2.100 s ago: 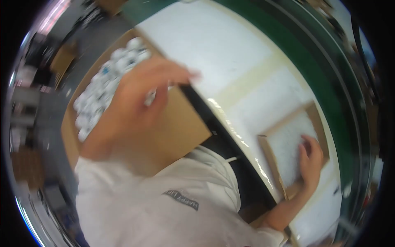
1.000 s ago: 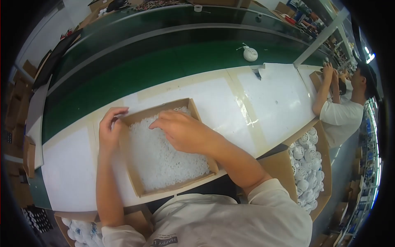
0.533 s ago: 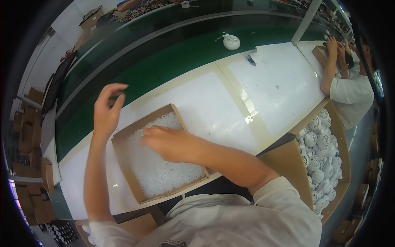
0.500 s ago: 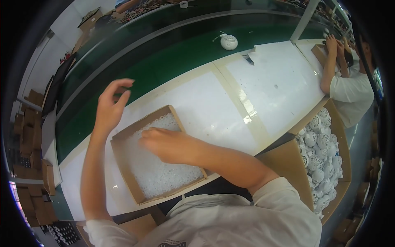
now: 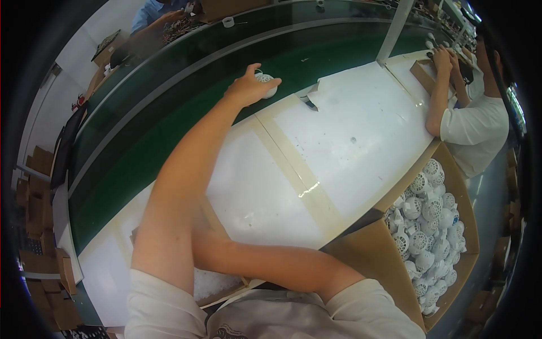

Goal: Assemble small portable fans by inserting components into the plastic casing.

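Over the green conveyor belt, my left hand (image 5: pixel 251 88) is closed around a white, ball-shaped housing (image 5: pixel 270 91) with a slotted grille. Thumb and fingers lie on either side of it. My right forearm (image 5: pixel 271 261) runs left across my body and passes behind my left arm, so the right fingers are hidden; whether they hold anything does not show. Beneath both arms, a shallow cardboard box (image 5: pixel 236 290) of small clear rings is mostly covered, with only its near part showing.
On the right, a large cardboard carton (image 5: pixel 361 254) holds many white slotted balls (image 5: pixel 427 210). A co-worker (image 5: pixel 474 124) sits beyond it, hands at a small box. Another person (image 5: pixel 151 17) works across the belt (image 5: pixel 141 121). A metal post (image 5: pixel 395 31) stands at the table's far edge.
My left hand has reached forward and right from near the ring box to the white ball on the belt and closed around it. My left arm now covers my right hand. The view has shifted.
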Demonstrator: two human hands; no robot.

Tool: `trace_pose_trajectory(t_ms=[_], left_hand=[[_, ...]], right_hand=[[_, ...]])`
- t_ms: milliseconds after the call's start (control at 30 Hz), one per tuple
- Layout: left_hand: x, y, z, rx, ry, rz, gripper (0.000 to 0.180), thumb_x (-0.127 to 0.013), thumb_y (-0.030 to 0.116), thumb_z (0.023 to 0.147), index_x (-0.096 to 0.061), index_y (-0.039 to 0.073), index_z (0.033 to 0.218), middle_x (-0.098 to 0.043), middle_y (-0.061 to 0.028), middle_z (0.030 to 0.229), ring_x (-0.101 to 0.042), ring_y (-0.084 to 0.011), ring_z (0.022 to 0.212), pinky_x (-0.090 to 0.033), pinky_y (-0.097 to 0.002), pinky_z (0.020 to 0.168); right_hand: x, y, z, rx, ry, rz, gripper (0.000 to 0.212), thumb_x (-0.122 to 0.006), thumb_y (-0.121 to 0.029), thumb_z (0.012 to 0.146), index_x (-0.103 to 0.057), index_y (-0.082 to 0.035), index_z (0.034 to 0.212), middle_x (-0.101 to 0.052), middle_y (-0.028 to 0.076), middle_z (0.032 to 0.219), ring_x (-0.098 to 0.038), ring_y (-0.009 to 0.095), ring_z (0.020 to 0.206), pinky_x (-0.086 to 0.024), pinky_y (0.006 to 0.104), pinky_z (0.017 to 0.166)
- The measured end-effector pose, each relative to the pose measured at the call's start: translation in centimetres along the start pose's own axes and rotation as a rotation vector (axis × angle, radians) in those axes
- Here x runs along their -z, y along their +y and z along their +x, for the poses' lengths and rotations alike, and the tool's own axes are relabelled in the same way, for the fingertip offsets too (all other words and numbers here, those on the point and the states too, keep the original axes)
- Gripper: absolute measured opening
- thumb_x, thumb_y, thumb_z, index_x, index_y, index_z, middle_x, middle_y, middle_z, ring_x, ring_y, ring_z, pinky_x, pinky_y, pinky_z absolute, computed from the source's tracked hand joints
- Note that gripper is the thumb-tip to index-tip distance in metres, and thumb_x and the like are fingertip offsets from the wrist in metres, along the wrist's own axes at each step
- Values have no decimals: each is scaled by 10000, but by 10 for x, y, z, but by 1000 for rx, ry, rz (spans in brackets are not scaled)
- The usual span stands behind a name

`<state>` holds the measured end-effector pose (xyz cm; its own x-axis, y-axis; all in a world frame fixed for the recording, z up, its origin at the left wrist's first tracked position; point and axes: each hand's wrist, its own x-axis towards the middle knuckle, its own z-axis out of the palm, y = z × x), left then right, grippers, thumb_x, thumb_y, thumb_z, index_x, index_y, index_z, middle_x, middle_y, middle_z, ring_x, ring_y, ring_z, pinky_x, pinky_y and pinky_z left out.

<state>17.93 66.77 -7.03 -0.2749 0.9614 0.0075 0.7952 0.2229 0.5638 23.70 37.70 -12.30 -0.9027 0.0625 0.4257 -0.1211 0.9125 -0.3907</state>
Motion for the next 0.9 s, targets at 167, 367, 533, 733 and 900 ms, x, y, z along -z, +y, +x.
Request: trace_pose_trajectory(t_ms=[167, 367, 533, 733, 900], left_hand=[[5, 8, 1, 100, -125, -28, 780, -744, 385, 800, -433, 171, 1482, -650, -137, 1236, -664, -257, 1071, -607, -336, 762], [78, -19, -64, -37, -169, -237, 753, -756, 297, 802, -434, 185, 1473, -607, -99, 1232, -651, -219, 1046, -618, -340, 776], [146, -61, -188, -129, -1, -368, 605, -733, 171, 816, -545, 181, 1391, -611, -129, 1128, -650, -236, 944, -569, -311, 697], [162, -125, -324, -411, 479, -23, 568, -792, 131, 762, -651, 183, 1310, -599, -127, 1011, -625, -270, 863, -528, -334, 700], [143, -132, -375, -400, 582, -23, 599, -833, 114, 709, -689, 201, 1284, -569, -117, 950, -604, -278, 854, -522, -353, 712]], right_hand=[[-7, 3, -9, 58, 227, 127, 175, -622, 2, 790, -716, 12, 937, -678, 188, 1026, -655, 321, 1043, -563, 380, 833], [28, -7, 0, -77, 73, 209, 227, -607, 40, 783, -665, 51, 1003, -628, 200, 1039, -633, 374, 989, -526, 431, 922], [52, -5, 2, 41, 203, 407, 266, -580, 61, 801, -633, 32, 1060, -593, 170, 1019, -618, 344, 972, -519, 440, 878], [85, -18, 15, 25, 721, 587, 346, -707, 148, 818, -642, 28, 1136, -663, 148, 1034, -669, 206, 910, -541, 299, 778], [74, -24, 21, -71, 733, 906, 325, -705, 152, 841, -636, 46, 1141, -669, 139, 1081, -657, 182, 978, -548, 277, 825]])
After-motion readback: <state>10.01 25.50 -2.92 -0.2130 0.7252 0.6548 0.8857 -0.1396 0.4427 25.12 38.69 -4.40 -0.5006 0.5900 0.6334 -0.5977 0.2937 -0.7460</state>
